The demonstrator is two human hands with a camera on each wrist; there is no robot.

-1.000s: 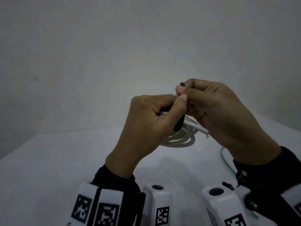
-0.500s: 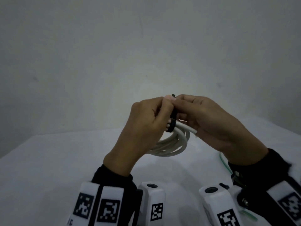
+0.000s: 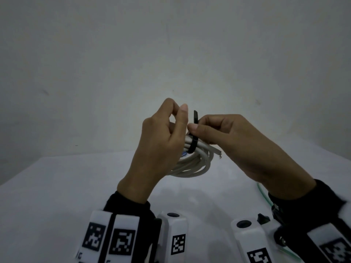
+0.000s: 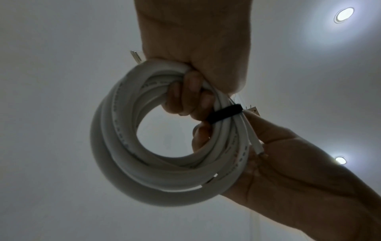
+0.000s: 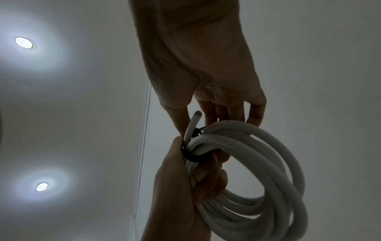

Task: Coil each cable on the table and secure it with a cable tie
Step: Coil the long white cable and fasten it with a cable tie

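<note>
One white cable coil point(image 3: 191, 164), one black tie point(image 3: 194, 137), two hands.

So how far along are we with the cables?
The white cable is already coiled and held off the table. The black tie is wrapped round it; the right hand pinches its free end while the left hand grips the coil. Fastening looks unfinished. A green cable lies uncoiled.
</note>
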